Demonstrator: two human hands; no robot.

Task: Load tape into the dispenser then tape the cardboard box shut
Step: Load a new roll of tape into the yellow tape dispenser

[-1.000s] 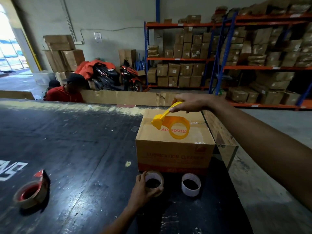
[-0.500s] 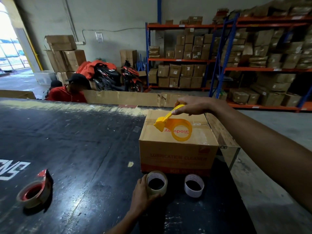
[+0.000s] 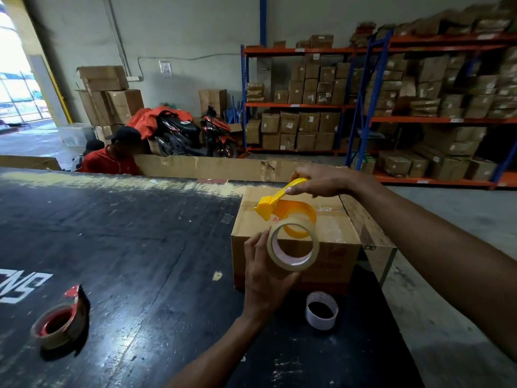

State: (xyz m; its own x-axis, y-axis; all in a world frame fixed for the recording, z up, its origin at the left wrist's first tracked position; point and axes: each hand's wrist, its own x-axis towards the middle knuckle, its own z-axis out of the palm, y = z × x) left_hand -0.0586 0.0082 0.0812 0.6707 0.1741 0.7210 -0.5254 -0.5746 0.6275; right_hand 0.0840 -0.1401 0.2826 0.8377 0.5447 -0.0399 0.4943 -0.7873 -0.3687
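Note:
A closed brown cardboard box stands on the black table near its right edge. My right hand grips the handle of a yellow tape dispenser and holds it above the box top. My left hand holds a roll of clear tape up in the air, just in front of and below the dispenser's ring. The roll's open core faces me and partly covers the dispenser.
A white tape roll stands on the table before the box. A red dispenser with tape lies at the left. A person in a red shirt sits beyond the table. Shelves of cartons fill the back right.
My left hand has lifted the clear tape roll off the table and raised it up to the yellow dispenser. The right hand has kept the dispenser nearly still over the box.

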